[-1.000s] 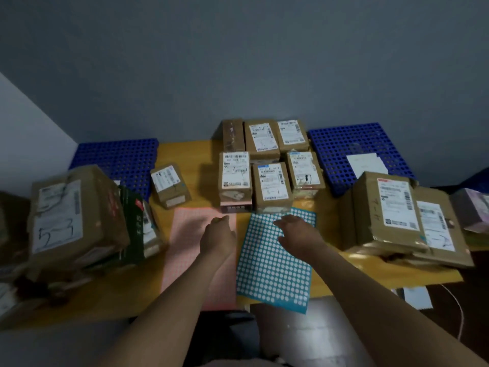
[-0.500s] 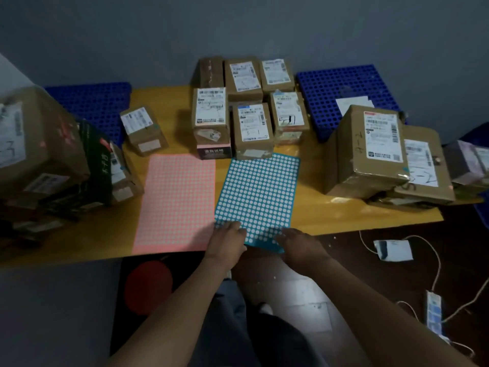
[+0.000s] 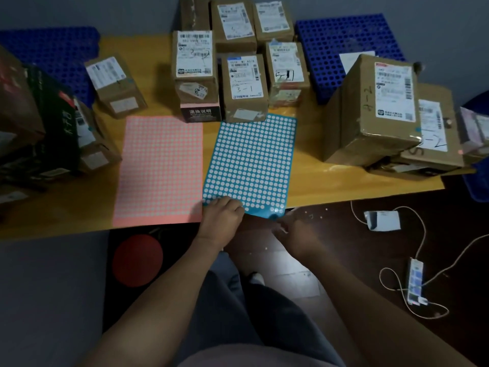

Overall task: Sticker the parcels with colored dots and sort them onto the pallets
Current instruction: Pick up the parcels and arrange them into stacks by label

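A blue sticker sheet (image 3: 251, 165) of white dots lies on the yellow table (image 3: 344, 181), its near edge hanging over the table's front edge. Left of it lies a pink sticker sheet (image 3: 161, 168). My left hand (image 3: 222, 215) holds the blue sheet's near left corner with curled fingers. My right hand (image 3: 293, 230) is blurred, just below the table edge by the sheet's near right corner; its grip is unclear. Several small labelled parcels (image 3: 243, 83) stand behind the sheets. A blue pallet (image 3: 330, 41) lies at the back right, another blue pallet (image 3: 53, 49) at the back left.
Big cartons (image 3: 381, 107) are stacked on the table's right end and more boxes (image 3: 39, 120) on its left end. One small parcel (image 3: 116, 86) sits apart at the left. A power strip (image 3: 415, 282) and cables lie on the floor at right, a red stool (image 3: 137, 260) under the table.
Both hands have drawn back from the sheets' far end to the blue sheet's near edge. The view has tilted down and moved closer.
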